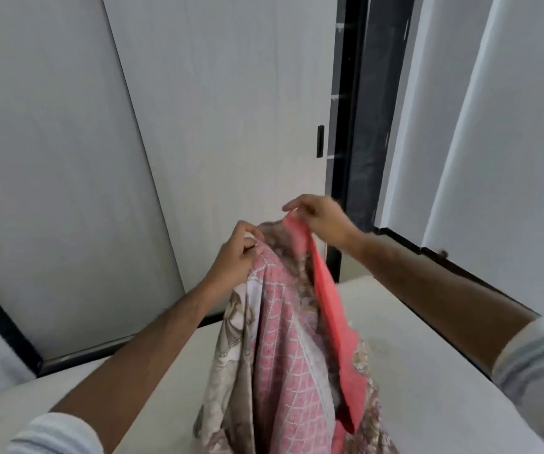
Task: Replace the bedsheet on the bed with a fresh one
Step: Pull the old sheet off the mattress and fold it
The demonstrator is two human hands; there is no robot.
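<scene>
A: Hands?
B: Left hand point(235, 253) grips a bunch of the patterned pink bedsheet point(283, 355), fingers point(251, 235) curled into the cloth. Right hand point(321, 217) pinches its plain coral edge, raised a bit higher.
A: Sheet?
B: Hangs between both hands, lower folds on the bare white mattress point(427, 371).
A: Background?
B: Pale wardrobe doors point(224, 109), dark gap between them.

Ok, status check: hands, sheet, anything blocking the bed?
Left hand grips patterned bedsheet top. Right hand pinches its pink edge. Sheet bunched, hanging over bare mattress. Nothing in the way.
</scene>
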